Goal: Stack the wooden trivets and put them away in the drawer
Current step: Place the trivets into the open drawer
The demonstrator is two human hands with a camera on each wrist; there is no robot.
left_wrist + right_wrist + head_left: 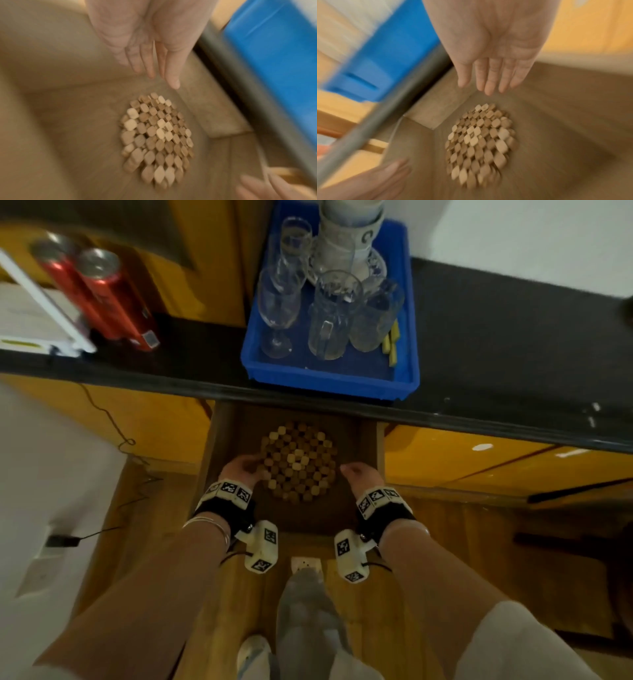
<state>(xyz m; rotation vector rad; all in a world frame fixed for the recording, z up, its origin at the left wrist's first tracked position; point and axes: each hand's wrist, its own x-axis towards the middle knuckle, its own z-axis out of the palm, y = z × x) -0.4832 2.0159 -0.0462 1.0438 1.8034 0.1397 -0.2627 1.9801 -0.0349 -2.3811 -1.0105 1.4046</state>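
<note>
The round wooden trivets [297,461], made of small light and dark wood pieces, lie flat on the floor of the open drawer [219,440] below the counter. From above I cannot tell how many are stacked. My left hand [245,467] hovers at the stack's left edge and my right hand [358,474] at its right edge. Both wrist views are blurred: the left hand [152,63] and the right hand [489,75] show straight fingers held above the trivets [157,139] [481,140], holding nothing.
A blue bin [342,378] with several glasses and stacked cups sits on the dark counter [496,344] right above the drawer. Two red cans [102,292] and a white board stand at the left. Yellow cabinet fronts flank the drawer; my feet are below it.
</note>
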